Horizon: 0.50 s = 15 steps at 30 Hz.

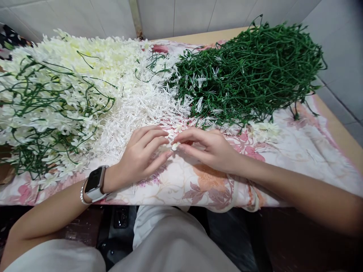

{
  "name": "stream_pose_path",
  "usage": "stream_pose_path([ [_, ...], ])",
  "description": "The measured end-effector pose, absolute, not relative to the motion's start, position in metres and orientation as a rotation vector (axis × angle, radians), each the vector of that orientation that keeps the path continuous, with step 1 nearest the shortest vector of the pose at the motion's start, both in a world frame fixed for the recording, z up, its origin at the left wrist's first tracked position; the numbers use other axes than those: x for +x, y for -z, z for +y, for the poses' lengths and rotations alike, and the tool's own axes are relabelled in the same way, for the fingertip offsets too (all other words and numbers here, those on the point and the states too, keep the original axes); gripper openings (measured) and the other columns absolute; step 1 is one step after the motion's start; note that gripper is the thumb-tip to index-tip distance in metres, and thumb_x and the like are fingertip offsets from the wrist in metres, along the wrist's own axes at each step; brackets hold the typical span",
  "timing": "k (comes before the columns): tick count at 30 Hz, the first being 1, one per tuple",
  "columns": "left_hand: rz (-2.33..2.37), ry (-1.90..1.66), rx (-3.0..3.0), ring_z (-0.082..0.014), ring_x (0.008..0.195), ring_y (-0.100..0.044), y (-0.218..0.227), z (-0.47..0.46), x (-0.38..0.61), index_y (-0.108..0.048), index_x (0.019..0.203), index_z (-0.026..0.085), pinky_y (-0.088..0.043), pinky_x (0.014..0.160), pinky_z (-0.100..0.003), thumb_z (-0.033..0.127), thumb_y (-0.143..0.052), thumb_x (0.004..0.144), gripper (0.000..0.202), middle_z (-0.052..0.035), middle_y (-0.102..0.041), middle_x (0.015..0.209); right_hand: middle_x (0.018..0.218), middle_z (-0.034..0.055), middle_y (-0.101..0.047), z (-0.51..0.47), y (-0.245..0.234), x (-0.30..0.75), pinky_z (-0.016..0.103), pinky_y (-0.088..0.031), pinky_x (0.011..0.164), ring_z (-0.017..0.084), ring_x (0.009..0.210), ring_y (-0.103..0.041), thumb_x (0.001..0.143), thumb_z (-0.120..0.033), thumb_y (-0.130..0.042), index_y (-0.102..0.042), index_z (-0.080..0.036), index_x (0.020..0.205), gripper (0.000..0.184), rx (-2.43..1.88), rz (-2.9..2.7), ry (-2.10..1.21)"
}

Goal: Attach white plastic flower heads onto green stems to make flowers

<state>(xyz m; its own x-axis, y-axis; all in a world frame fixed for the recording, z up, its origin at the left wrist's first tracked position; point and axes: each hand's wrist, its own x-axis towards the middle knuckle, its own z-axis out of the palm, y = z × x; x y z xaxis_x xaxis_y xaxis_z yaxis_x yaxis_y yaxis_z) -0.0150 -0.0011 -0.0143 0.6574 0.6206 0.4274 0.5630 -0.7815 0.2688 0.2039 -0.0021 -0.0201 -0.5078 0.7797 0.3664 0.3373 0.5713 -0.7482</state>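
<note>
My left hand (143,153) and my right hand (208,147) meet at the middle of the table, fingertips pinched together on a small white artificial flower piece (173,145). Both hands rest on a floral cloth (297,151). A watch and a bracelet sit on my left wrist (93,183). Just beyond my fingers lies a heap of white spiky plastic flower centres (141,109). Behind it to the left is a big pile of cream artificial flowers on green stems (56,87). To the right lies a mound of bare green plastic stems (249,71).
The wooden table edge (337,128) shows at the right, beside a grey tiled wall (334,45). A few loose white flowers (265,130) lie on the cloth right of my hands. My lap in light trousers (167,241) is below the table edge.
</note>
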Motion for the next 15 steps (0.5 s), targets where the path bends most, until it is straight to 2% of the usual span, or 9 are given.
stream_pose_path([
  [2,0.934,-0.794,2.796,-0.0223,0.109,-0.053,0.014,-0.002,-0.016,-0.056,0.102,0.019,-0.044,0.093,-0.039,0.026,-0.059,0.083,0.02,-0.0074,-0.064,0.107,0.09,0.0035,-0.069,-0.007,0.022,0.201,0.021,-0.051,0.071,0.01,0.079,-0.065,0.086,-0.014,-0.053,-0.058,-0.016,0.099,0.014,-0.824,-2.11,-0.712],
  [9,0.882,-0.83,2.845,-0.021,0.106,-0.055,0.012,-0.006,-0.016,-0.056,0.096,0.019,-0.045,0.09,-0.037,0.015,-0.056,0.083,0.014,-0.0061,-0.066,0.104,0.086,0.0042,-0.068,-0.004,0.022,0.204,0.024,-0.051,0.068,0.011,0.074,-0.062,0.088,-0.017,-0.053,-0.056,-0.017,0.098,0.011,-0.751,-2.162,-0.438],
  [15,1.04,-0.917,2.713,-0.0198,0.099,-0.057,0.012,-0.003,-0.015,-0.056,0.085,0.018,-0.046,0.087,-0.037,0.014,-0.057,0.082,0.006,-0.0054,-0.067,0.096,0.09,0.0114,-0.065,0.024,0.028,0.217,0.039,-0.042,0.074,0.024,0.087,-0.054,0.082,-0.019,-0.056,-0.06,-0.014,0.084,0.006,-1.094,-2.243,0.004],
])
